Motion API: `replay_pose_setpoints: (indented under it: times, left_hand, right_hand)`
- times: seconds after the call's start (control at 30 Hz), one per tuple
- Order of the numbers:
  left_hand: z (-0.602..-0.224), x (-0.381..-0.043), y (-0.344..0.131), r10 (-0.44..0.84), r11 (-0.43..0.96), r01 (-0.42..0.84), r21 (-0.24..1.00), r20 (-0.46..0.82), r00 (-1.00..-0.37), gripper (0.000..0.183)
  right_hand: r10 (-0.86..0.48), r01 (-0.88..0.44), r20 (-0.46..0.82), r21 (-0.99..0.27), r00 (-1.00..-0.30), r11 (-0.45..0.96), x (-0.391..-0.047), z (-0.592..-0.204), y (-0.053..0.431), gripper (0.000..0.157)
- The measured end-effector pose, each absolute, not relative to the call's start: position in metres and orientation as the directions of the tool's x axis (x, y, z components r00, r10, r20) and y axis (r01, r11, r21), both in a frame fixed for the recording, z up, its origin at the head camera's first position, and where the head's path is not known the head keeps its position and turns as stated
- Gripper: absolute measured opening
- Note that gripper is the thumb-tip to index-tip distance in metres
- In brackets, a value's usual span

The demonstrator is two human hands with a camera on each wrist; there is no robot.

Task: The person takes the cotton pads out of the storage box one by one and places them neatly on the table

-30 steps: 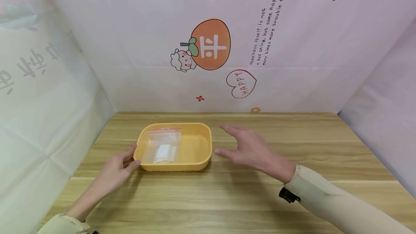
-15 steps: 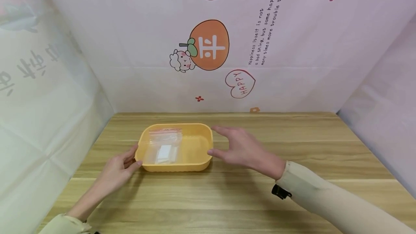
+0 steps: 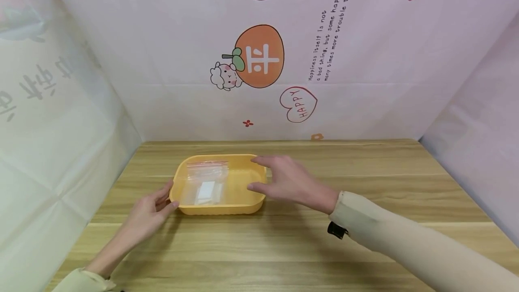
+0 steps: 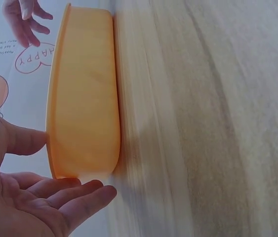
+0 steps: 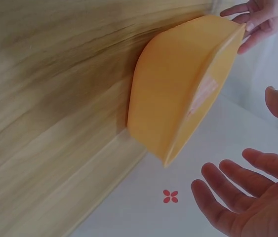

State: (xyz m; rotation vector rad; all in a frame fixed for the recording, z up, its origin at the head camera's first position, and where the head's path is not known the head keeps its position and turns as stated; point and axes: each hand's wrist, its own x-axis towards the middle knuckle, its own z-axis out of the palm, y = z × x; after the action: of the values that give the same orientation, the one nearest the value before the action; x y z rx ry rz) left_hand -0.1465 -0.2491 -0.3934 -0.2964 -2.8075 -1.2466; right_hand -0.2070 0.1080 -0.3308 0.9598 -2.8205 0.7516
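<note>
Movement belongs to the right hand [image 3: 289,179]: a second ago it hung beyond the right end of the yellow tub [image 3: 220,210], and now its thumb and fingertips hover over the inside, past that rim. Its fingers are loosely spread and hold nothing, and seen from the right wrist they look apart from the tub. For the work, I judge that this brings the hand within easy reach of the contents, though it has taken hold of nothing yet. The left hand [image 3: 143,215] keeps its place at the tub's near left corner, grasping it with thumb against the rim and fingers along the left end; to me that looks like a steadying grip. The tub sits flat on the worktop [image 3: 259,247], left of centre and close to its back edge. In its left half lies a clear zip bag [image 3: 207,172], red-striped top toward that edge, with a white piece [image 3: 206,190] showing inside; I cannot tell what that is.
</note>
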Motion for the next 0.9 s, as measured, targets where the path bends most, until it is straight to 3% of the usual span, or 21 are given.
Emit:
replay_pose_setpoints:
  times: [0.63,0.9]
  left_hand:
    - [-0.396,-0.146,-0.239,0.156,0.626,0.196,0.755,0.124,-0.98,0.064]
    - [-0.404,-0.153,-0.24,0.184,0.497,0.189,0.847,0.11,-0.977,0.071]
  right_hand:
    - [-0.585,-0.575,0.132,-0.447,-0.8,0.686,-0.214,-0.331,0.083,0.061]
    - [-0.576,-0.49,0.046,-0.584,-0.816,0.648,-0.228,-0.333,0.068,0.048]
